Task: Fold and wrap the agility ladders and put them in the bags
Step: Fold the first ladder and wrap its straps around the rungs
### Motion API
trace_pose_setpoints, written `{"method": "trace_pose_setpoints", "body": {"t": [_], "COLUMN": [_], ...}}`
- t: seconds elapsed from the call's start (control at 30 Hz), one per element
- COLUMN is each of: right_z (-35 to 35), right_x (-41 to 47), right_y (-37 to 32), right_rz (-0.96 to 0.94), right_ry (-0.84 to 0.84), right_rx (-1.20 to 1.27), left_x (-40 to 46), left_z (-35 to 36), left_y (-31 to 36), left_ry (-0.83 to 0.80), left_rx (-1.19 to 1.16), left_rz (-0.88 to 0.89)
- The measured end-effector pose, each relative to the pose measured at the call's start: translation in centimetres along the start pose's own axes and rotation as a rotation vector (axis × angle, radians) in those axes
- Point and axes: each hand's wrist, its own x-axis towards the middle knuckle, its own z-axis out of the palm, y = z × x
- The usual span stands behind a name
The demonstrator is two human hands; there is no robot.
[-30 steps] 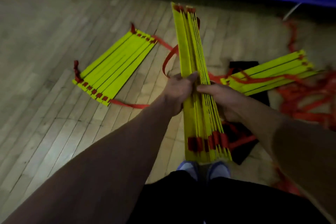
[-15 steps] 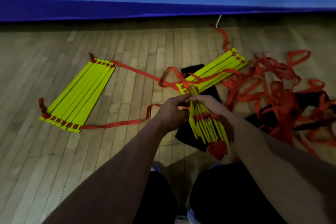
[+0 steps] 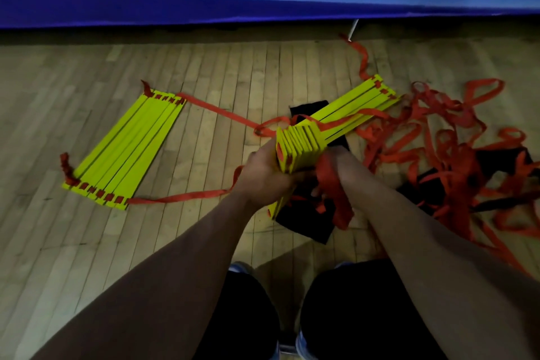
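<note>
**Head view: stacked rungs gripped over the black bag**

On the wooden floor (image 3: 87, 242) at far left, a flat ladder section (image 3: 125, 149) lay with its yellow rungs side by side, red strap (image 3: 216, 109) trailing rightward toward the hands. The left hand (image 3: 263, 175) was clenched around a stacked bundle of rungs (image 3: 298, 149), fingers (image 3: 295, 181) curled under its near side, the rung ends fanning out above the thumb. Beneath it lay a black bag (image 3: 309, 225). The right hand (image 3: 336, 164), blurred, pressed against the bundle's right side with a red strap loop (image 3: 333, 196) draped over it; its grip could not be told. A second flat section (image 3: 359, 108) lay beyond, and tangled straps (image 3: 438, 137) sprawled at right.
</note>
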Motion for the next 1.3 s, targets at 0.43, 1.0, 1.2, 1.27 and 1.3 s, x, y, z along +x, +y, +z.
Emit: {"method": "trace_pose_setpoints", "body": {"t": [0.43, 1.0, 1.2, 1.27, 1.3], "right_z": [0.2, 1.3, 2.1, 2.2, 2.1], "right_x": [1.1, 3.0, 1.6, 1.0, 0.7], "right_y": [-1.7, 0.2, -0.7, -1.3, -1.7], "right_rz": [-0.593, -0.442, -0.545, -0.533, -0.508], "right_ry": [0.094, 0.043, 0.051, 0.048, 0.051], "right_rx": [-0.253, -0.278, -0.548, -0.495, -0.437], "left_x": [0.9, 0.8, -0.2, -1.1, -1.5], "left_z": [-2.3, -3.4, -5.1, -5.9, -6.3], "left_y": [0.2, 0.1, 2.3, 4.5, 5.7], "left_ry": [0.112, 0.079, 0.219, 0.211, 0.196], "left_rx": [-0.194, -0.036, -0.119, -0.147, -0.152], "left_rz": [0.074, -0.031, 0.047, 0.108, 0.134]}}
